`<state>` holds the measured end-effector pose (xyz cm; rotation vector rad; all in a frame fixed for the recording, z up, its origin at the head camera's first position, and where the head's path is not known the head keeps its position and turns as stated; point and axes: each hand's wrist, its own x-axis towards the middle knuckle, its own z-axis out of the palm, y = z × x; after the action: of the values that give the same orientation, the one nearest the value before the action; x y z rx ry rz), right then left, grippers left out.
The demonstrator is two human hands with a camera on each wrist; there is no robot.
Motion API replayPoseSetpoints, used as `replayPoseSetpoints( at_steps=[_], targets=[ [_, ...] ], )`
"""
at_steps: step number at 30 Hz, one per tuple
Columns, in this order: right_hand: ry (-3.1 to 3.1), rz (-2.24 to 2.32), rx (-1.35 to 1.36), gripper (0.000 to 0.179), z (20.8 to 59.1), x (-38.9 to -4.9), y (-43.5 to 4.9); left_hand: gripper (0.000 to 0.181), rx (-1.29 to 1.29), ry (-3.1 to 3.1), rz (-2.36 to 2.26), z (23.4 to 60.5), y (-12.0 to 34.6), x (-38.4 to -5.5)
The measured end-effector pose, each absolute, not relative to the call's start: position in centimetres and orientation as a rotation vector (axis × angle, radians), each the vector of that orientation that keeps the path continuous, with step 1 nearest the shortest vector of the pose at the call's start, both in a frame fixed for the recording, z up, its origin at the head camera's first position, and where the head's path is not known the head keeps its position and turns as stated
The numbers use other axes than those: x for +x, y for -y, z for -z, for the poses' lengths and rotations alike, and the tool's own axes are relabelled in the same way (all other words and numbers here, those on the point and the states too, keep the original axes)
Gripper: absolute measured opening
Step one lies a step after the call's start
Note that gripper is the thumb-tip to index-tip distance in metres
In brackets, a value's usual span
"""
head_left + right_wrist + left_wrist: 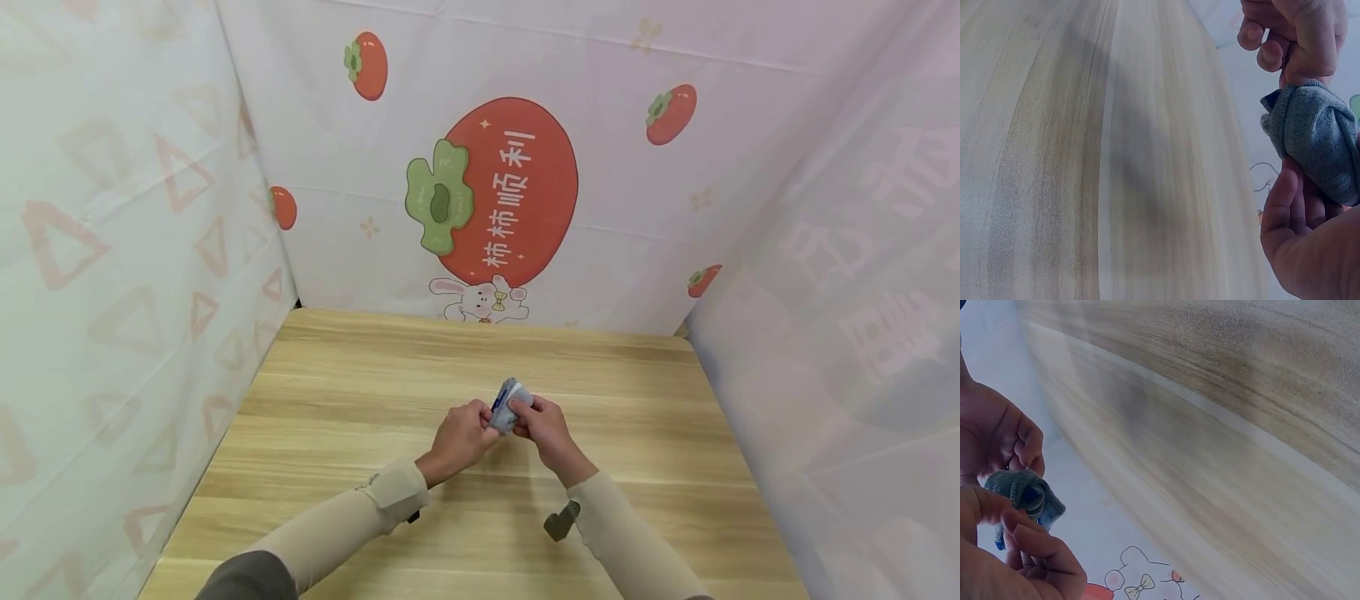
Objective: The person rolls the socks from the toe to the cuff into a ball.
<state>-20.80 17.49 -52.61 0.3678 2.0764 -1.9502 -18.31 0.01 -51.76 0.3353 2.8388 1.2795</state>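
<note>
A folded grey-blue knitted sock [504, 419] with darker blue showing inside is held between both hands, raised over the wooden table. On its left side, my left hand [459, 437] pinches the edge between thumb and fingers. My right hand [547, 429] grips the other side, its thumb lying across the top face. From the left wrist, the sock [1025, 494] looks like a small bundle with blue in its opening. Seen from the right wrist, the sock [1319, 134] bulges, rounded, from a ribbed cuff, with the right fingers curled under it.
The light wood-grain table [360, 367] extends around both forearms. Behind it hangs a white cloth [615, 275] printed with persimmons and a rabbit. More printed cloth panels stand along the left and right sides.
</note>
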Motion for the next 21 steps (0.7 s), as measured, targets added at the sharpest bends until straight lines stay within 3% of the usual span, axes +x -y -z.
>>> replayPoseSetpoints(
  at_steps=[21],
  targets=[
    [-2.014,2.015,0.224,0.035,52.5,-20.7,-17.6,0.013,0.552,-2.828,-1.163,51.0,2.9,-19.9]
  ],
)
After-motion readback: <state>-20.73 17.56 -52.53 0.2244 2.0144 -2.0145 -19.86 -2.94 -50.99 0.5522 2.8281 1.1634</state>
